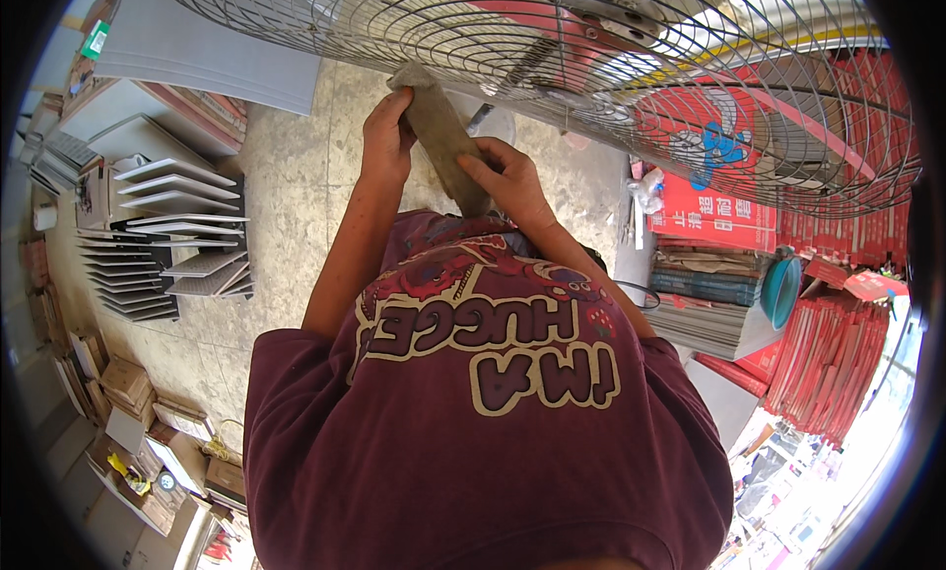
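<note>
While both hands are raised in front of the chest, the left hand (386, 134) grips the upper end of a long, flat, grey-brown strip of worn material (440, 136), fingers curled round its edge; the right hand (509, 181) pinches the lower part, thumb on top; the strip slants between them — its top corner touching the round wire guard of a large metal fan (552, 58). Below lies a pale concrete floor (286, 186); grey tiles on a slanted display rack (182, 240) stand to the left — stacked red flat boxes (838, 353) to the right.
</note>
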Available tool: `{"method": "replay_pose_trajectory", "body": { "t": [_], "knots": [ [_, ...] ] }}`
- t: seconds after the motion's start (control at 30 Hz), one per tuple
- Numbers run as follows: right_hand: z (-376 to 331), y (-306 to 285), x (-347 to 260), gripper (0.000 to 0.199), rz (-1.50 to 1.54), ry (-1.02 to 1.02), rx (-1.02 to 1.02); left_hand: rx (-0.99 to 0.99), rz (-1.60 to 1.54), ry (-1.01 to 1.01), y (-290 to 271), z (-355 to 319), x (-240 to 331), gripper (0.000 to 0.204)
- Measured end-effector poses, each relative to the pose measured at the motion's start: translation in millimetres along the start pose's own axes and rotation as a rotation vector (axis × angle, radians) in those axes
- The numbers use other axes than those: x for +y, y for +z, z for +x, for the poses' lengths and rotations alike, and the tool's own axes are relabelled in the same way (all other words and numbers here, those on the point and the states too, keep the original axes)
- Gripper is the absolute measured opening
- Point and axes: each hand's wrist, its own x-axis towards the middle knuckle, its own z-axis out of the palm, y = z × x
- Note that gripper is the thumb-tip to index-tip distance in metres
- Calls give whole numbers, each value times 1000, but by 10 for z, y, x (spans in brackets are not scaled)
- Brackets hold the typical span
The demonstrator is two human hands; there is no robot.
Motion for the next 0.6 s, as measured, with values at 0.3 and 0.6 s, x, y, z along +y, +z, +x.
{"method": "replay_pose_trajectory", "body": {
  "t": [0.3,0.6],
  "knots": [
    [-33,-2,-29,26,21,37,-20,-122,-69,-2,131,-144,66,22],
    [-17,-29,52,26,12,-8,10,-280,-28,127,280,-207,195,27]
  ]
}}
